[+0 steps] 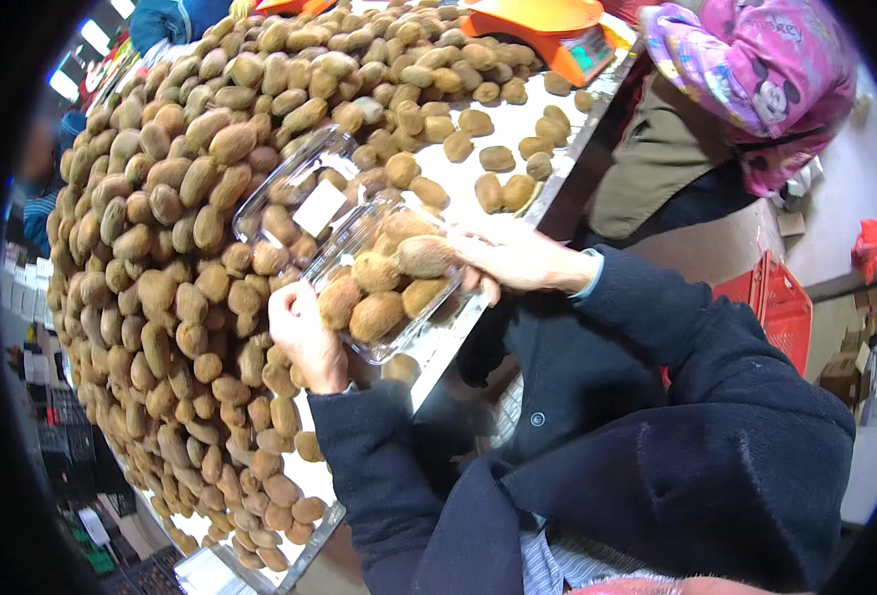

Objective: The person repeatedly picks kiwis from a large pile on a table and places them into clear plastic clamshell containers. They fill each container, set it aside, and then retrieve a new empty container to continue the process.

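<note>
Between my hands is a clear plastic clamshell box with several brown kiwifruit in its base. The hinged lid is folded back, away from me, and bears a white label. My left hand grips the near left side of the base. At the opposite side my right hand is on the rim, its thumb side beside a kiwifruit at the top of the load. The box is tilted over the table's front edge, and some fingers are hidden beneath it.
A large heap of loose kiwifruit covers the white table. An orange weighing scale stands at the far right corner. A person in a pink garment is close on my right. A red plastic crate sits behind my right arm.
</note>
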Demonstrator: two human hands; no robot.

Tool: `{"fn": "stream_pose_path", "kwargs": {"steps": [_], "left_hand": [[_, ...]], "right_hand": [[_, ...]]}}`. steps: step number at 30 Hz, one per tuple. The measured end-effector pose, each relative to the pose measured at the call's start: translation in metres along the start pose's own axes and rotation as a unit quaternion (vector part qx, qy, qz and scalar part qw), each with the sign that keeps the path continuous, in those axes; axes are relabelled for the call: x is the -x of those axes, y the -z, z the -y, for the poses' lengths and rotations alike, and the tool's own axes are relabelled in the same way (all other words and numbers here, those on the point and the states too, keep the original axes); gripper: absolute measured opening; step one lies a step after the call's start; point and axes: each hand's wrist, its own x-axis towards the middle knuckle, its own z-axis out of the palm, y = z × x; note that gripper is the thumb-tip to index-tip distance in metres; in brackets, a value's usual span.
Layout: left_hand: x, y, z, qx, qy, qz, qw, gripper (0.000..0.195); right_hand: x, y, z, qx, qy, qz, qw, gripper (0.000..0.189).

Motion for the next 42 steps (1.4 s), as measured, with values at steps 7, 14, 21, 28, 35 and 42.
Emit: {"fn": "stream_pose_path", "kwargs": {"steps": [7, 14, 21, 28, 35, 42], "left_hand": [[0.003, -0.007, -0.016, 0.054, 0.041, -0.014, 0.998, 0.012], [0.000, -0.062, -0.051, 0.100, 0.005, 0.027, 0.995, 0.013], [-0.031, -0.162, -0.065, 0.178, 0.119, 0.197, 0.957, 0.020], [0.009, -0.130, -0.067, 0.148, 0.100, 0.175, 0.968, 0.034], [0.094, -0.003, -0.094, 0.201, 0.079, 0.168, 0.962, 0.021], [0.169, 0.193, -0.102, -0.134, -0.060, -0.219, 0.965, 0.010]], "right_hand": [[-0.006, -0.002, 0.003, -0.066, 0.011, 0.011, 0.998, 0.041], [0.005, 0.044, 0.020, -0.088, 0.059, -0.084, 0.991, 0.038], [-0.027, 0.129, 0.005, -0.124, 0.084, -0.208, 0.967, 0.021], [-0.054, 0.175, -0.020, -0.103, -0.044, -0.217, 0.970, 0.029], [-0.025, 0.197, -0.078, -0.079, -0.029, -0.208, 0.974, 0.028], [0.018, 0.119, -0.096, 0.083, 0.088, -0.299, 0.947, 0.028]]}}
